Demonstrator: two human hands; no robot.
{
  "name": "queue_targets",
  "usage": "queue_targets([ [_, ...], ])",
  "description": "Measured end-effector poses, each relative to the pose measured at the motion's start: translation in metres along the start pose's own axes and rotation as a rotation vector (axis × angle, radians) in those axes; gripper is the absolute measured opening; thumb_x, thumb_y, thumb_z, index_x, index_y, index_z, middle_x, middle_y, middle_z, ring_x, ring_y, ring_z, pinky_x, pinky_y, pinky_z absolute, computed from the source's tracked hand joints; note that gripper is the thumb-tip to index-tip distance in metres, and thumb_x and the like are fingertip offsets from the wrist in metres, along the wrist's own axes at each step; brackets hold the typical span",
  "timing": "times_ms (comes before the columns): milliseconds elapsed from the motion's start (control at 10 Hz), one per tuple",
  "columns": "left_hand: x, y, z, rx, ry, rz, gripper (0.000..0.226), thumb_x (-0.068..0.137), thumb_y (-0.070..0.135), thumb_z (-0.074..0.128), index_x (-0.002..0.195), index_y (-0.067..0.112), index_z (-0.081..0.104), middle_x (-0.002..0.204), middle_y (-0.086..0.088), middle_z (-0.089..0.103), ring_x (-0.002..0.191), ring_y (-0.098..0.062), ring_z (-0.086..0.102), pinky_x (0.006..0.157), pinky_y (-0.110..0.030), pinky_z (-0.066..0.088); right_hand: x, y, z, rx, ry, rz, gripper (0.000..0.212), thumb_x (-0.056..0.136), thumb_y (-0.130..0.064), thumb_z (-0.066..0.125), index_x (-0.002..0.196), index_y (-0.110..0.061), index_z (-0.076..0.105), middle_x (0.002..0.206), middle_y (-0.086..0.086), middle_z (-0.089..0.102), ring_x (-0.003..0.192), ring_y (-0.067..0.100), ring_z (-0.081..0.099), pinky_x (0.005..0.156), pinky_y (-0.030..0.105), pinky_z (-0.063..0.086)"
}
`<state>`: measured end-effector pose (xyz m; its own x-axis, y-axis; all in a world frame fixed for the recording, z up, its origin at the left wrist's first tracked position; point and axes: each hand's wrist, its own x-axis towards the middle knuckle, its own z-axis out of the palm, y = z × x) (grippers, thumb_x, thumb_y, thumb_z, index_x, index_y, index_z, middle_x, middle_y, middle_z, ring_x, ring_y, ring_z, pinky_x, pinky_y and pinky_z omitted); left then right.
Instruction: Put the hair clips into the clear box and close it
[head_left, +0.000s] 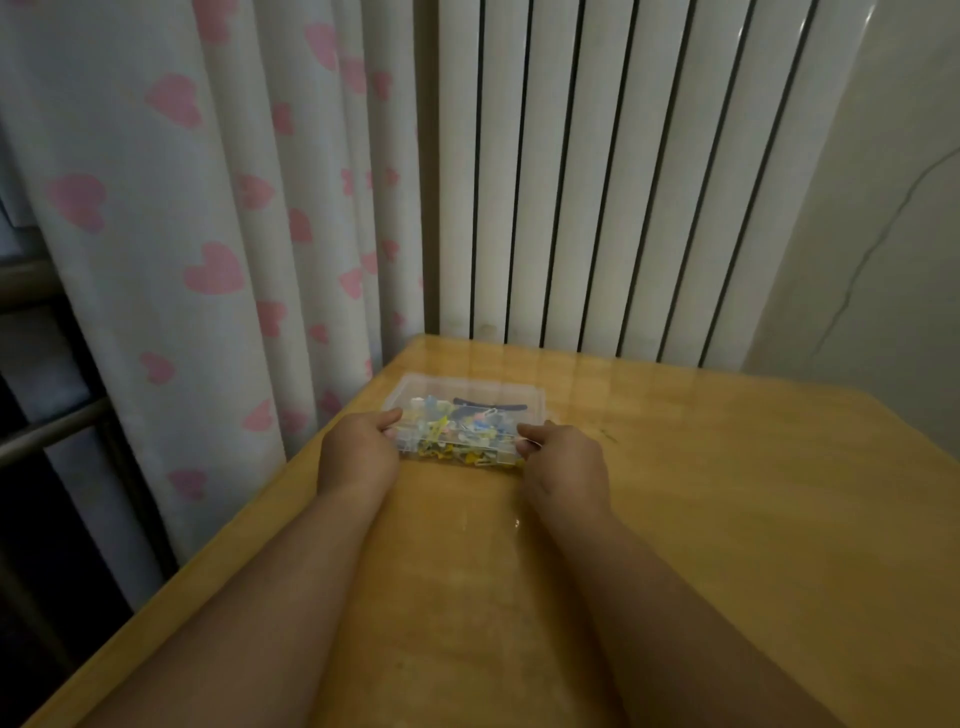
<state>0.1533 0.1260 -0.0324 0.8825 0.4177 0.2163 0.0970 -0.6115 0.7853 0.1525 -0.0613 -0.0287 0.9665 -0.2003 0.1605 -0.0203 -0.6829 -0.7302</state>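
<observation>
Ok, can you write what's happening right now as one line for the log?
stage: closing | left hand: grips clear box left end | right hand: grips right end | hair clips: inside | box on table

Both bare forearms stretched forward, left hand (358, 453) and right hand (563, 458) pinching opposite near corners of the clear box (467, 410)

One clear box (470, 400), two hands (358, 457).

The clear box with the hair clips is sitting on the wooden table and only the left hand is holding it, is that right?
Not quite. The head view shows both hands on the clear box: the left hand at its left end and the right hand at its right end. The rest stands: the box holds the hair clips and sits on the wooden table.
</observation>
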Motion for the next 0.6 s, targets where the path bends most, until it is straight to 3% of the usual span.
queue_targets([
  [200, 0.006, -0.005, 0.004, -0.019, 0.002, -0.004, 0.038, 0.097, 0.008, 0.044, 0.129, 0.02, 0.061, 0.139, -0.01, 0.053, 0.125, -0.029, 0.05, 0.101, -0.03, 0.039, 0.003, 0.0, 0.001, -0.046, -0.005, -0.039, 0.031, 0.095, -0.026, 0.055, 0.124, -0.028, 0.064, 0.133, 0.001, 0.06, 0.12, 0.022, 0.055, 0.092, 0.029, 0.042],
  [300, 0.008, -0.005, 0.002, -0.067, 0.0, -0.056, 0.045, 0.094, 0.007, 0.039, 0.128, 0.025, 0.062, 0.142, -0.008, 0.05, 0.111, -0.035, 0.058, 0.085, -0.035, 0.05, 0.003, -0.001, 0.0, 0.039, -0.057, -0.017, 0.031, 0.094, -0.028, 0.057, 0.125, -0.029, 0.064, 0.14, 0.001, 0.054, 0.108, 0.026, 0.061, 0.09, 0.037, 0.05],
  [400, 0.001, 0.0, -0.004, -0.117, -0.006, -0.076, 0.052, 0.089, 0.004, 0.039, 0.13, 0.027, 0.059, 0.144, -0.007, 0.049, 0.109, -0.032, 0.059, 0.082, -0.034, 0.051, 0.001, -0.003, -0.008, 0.064, -0.151, -0.016, 0.038, 0.092, -0.023, 0.058, 0.13, -0.032, 0.058, 0.146, 0.001, 0.047, 0.094, 0.025, 0.06, 0.08, 0.037, 0.051],
  [500, -0.011, 0.006, -0.007, -0.057, -0.036, -0.013, 0.059, 0.084, 0.002, 0.042, 0.134, 0.029, 0.055, 0.15, -0.003, 0.041, 0.13, -0.026, 0.045, 0.101, -0.036, 0.042, -0.009, -0.003, -0.019, 0.078, -0.156, -0.012, 0.044, 0.092, -0.022, 0.059, 0.135, -0.029, 0.053, 0.142, 0.001, 0.052, 0.115, 0.023, 0.058, 0.093, 0.034, 0.05],
  [600, -0.025, 0.017, -0.014, -0.045, -0.056, 0.059, 0.056, 0.086, 0.005, 0.049, 0.136, 0.029, 0.052, 0.153, 0.0, 0.037, 0.137, -0.022, 0.037, 0.11, -0.035, 0.034, -0.025, -0.002, -0.033, 0.088, -0.108, -0.03, 0.045, 0.092, -0.026, 0.06, 0.136, -0.028, 0.053, 0.135, 0.002, 0.057, 0.099, 0.017, 0.061, 0.084, 0.031, 0.05],
])
